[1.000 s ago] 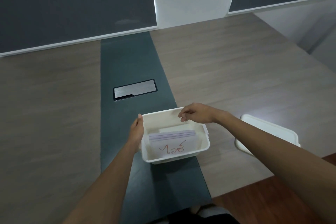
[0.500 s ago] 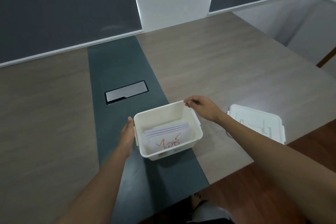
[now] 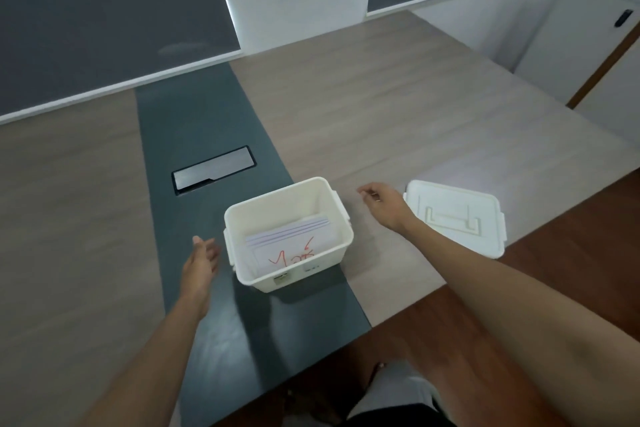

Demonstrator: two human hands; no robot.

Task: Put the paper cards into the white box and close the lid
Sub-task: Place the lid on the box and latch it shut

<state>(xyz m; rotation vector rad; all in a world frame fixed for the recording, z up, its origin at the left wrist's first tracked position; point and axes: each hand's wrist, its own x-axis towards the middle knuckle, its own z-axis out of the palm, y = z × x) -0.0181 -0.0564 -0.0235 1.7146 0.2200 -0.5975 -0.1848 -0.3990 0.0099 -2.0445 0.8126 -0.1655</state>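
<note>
box (image 3: 289, 243) between grips | lid (image 3: 454, 217) right | left grip (image 3: 201, 262), right grip (image 3: 382, 201) loose, empty

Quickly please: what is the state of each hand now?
Left hand: open, holds nothing, beside the white box.
Right hand: loosely curled, holds nothing, between the box and the lid.

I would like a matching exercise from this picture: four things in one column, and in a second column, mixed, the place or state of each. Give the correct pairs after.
Things:
1. paper cards
2. lid
3. left hand
4. white box

Places or states:
A. lying flat on the table, right of the box
B. open-topped, standing on the dark strip
C. inside the box, red writing on top
D. open, beside the box, not touching it

Pairs: 1-C, 2-A, 3-D, 4-B
</note>
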